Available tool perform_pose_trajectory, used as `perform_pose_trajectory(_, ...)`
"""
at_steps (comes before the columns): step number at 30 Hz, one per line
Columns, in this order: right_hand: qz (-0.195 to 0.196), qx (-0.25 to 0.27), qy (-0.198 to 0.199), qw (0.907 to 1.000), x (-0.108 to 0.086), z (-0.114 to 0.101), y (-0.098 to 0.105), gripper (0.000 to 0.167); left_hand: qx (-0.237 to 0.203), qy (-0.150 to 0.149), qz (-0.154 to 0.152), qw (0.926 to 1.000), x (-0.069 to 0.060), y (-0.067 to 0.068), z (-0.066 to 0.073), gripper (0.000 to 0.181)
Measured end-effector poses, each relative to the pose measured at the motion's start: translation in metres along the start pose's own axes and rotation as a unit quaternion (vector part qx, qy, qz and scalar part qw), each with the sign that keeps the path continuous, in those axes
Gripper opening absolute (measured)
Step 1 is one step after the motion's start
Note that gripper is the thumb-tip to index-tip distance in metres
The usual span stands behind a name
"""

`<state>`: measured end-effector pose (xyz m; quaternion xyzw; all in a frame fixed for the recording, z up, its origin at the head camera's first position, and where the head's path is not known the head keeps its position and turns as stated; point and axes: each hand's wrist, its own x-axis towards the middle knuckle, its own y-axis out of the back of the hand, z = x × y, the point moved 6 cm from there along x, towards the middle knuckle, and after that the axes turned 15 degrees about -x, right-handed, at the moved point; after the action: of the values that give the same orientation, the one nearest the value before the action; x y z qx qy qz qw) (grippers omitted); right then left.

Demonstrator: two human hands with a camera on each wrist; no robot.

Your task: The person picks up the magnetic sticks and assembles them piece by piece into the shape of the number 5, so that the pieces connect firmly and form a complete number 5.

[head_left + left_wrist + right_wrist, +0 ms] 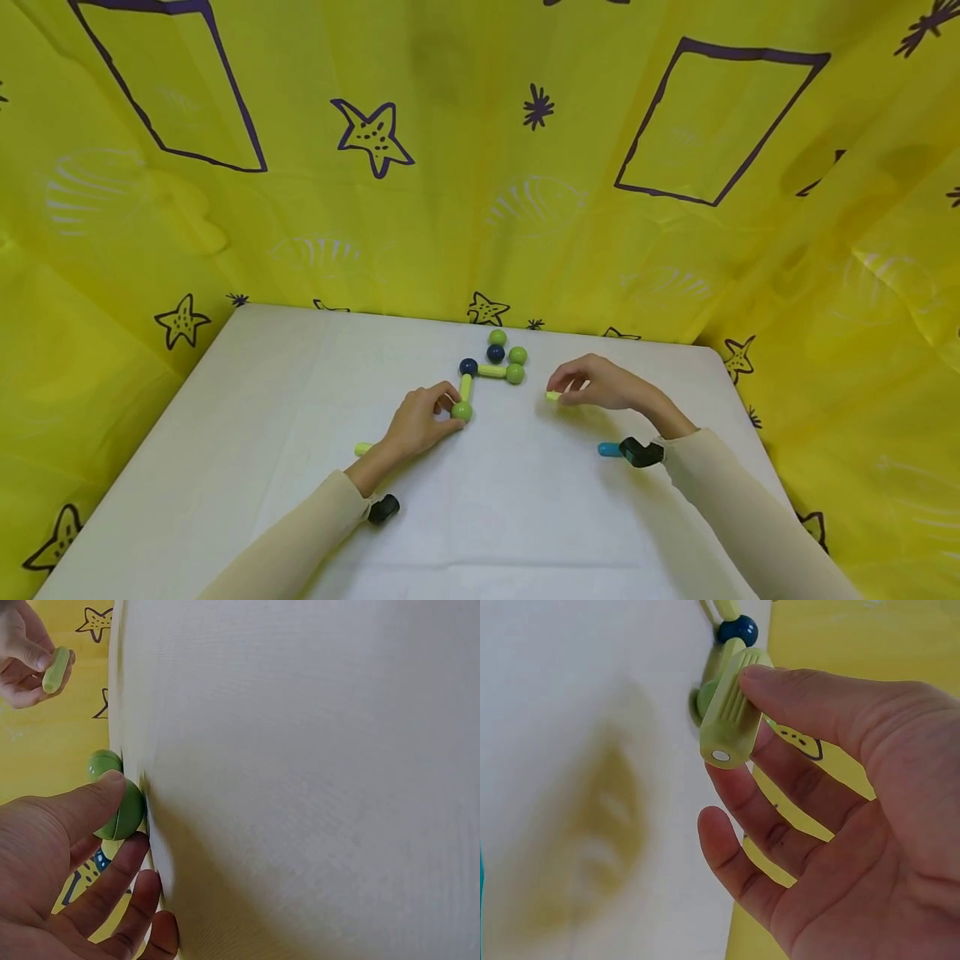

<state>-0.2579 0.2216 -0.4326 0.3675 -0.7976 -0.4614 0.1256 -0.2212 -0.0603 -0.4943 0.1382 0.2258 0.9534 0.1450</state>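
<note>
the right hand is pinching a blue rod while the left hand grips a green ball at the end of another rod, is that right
Not quite: the pinched rod in the right hand is pale yellow-green, not blue, as the right wrist view shows. The left hand does grip a green ball at the end of another rod.

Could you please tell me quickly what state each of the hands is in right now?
Left hand: closed, pinching a green ball.
Right hand: closed, pinching a yellow-green rod.
</note>
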Motion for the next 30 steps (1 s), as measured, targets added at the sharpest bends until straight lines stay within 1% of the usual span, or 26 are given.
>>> perform_pose_trajectory(2,-0.004,0.006,0.006,1.0000,0.006,-0.003,-0.002,0.015,0.002,-0.009,0.004,0.9999,0.000,0.000,0.000,0.028)
perform_pose_trajectory(3,-0.005,0.010,0.009,0.9999,0.009,-0.005,-0.004,0.015,0.001,-0.008,0.003,1.0000,0.000,0.000,-0.001,0.028)
perform_pose_trajectory(6,-0.012,0.020,0.010,0.9997,0.018,-0.008,-0.009,0.016,0.001,0.003,0.002,1.0000,0.000,-0.001,-0.001,0.028)
perform_pose_trajectory(9,-0.021,0.024,0.005,0.9995,0.027,-0.011,-0.015,0.017,0.000,0.023,-0.002,0.9997,0.001,-0.002,-0.002,0.027)
perform_pose_trajectory(12,-0.028,0.023,0.005,0.9993,0.036,-0.016,-0.021,0.018,0.003,0.026,-0.003,0.9996,0.001,-0.002,-0.002,0.028)
perform_pose_trajectory(16,-0.029,0.020,0.019,0.9992,0.047,-0.021,-0.029,0.017,0.005,0.031,-0.002,0.9995,0.000,-0.001,-0.002,0.028)
perform_pose_trajectory(19,-0.031,0.021,0.024,0.9990,0.055,-0.025,-0.035,0.016,0.003,0.029,-0.002,0.9996,0.000,0.000,-0.002,0.027)
perform_pose_trajectory(23,-0.038,0.027,0.016,0.9988,0.064,-0.028,-0.044,0.016,0.004,0.019,0.000,0.9998,0.001,0.000,-0.001,0.027)
perform_pose_trajectory(30,-0.045,0.035,0.007,0.9983,0.073,-0.034,-0.058,0.016,-0.002,0.015,0.004,0.9999,0.001,-0.001,-0.002,0.026)
